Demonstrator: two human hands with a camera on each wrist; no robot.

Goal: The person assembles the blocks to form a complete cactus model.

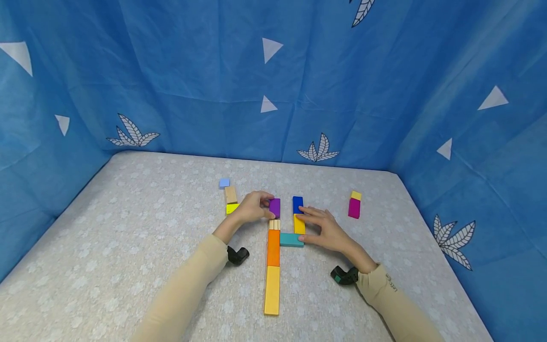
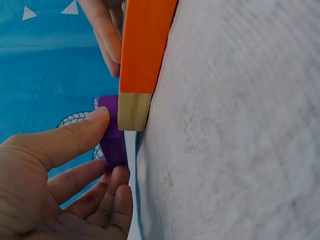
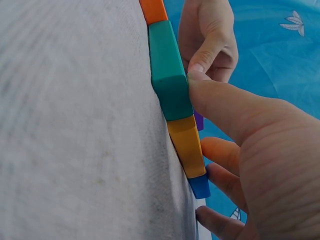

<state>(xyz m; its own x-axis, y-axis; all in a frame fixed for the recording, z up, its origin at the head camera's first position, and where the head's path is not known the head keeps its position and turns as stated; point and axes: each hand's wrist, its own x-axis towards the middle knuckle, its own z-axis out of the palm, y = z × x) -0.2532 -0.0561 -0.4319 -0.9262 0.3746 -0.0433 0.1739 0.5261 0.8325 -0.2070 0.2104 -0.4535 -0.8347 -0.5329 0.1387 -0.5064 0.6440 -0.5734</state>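
Observation:
With thumb and fingers, my left hand [image 1: 251, 208] grips a purple block [image 1: 275, 208], just beyond a pale wooden block [image 1: 274, 224]. In the left wrist view the thumb lies on the purple block [image 2: 114, 145]. An orange block [image 1: 273, 248] and a long light-yellow block [image 1: 272, 290] continue that column toward me. My right hand [image 1: 329, 231] rests over the other blocks with fingers spread. Its thumb is on the teal block [image 3: 170, 65], which sticks out rightward from the column. Its other fingers lie along the yellow-orange block [image 1: 299, 225] and blue block [image 1: 297, 204].
At the left are a light-blue block [image 1: 224, 183], a wooden block [image 1: 231, 194] and a bright yellow block [image 1: 232, 209], partly behind my left hand. Farther right lie a small yellow block [image 1: 356, 195] and a magenta block [image 1: 354, 208]. A blue curtain [image 1: 213, 95] surrounds the patterned tabletop [image 1: 107, 237].

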